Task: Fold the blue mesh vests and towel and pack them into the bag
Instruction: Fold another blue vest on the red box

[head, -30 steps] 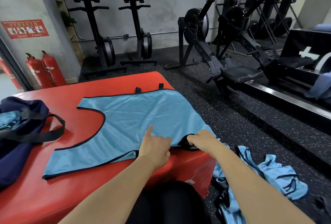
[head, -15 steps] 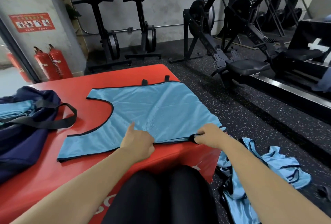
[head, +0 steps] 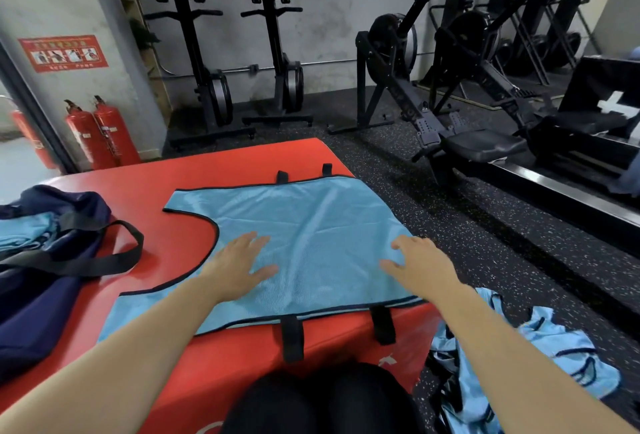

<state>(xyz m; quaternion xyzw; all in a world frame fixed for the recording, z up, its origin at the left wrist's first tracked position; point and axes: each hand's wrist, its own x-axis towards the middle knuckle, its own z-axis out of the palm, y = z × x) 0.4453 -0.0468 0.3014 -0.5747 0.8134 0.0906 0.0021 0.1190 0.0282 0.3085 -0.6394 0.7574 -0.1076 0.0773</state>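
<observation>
The left hand (head: 239,265) lies flat, fingers spread, on the blue mesh vest (head: 311,232) laid out over the red mat (head: 221,163); the right hand (head: 417,265) presses beside it, fingers loosely splayed, gripping nothing. The navy bag (head: 41,281) sits open at the mat's left end (blue fabric already inside). More blue vests (head: 540,357) lie heaped on the speckled floor (head: 485,225) to the right.

Red padded platform (head: 242,159) with a flat blue mesh vest (head: 311,222) and, leftward, a navy bag (head: 34,312)
</observation>
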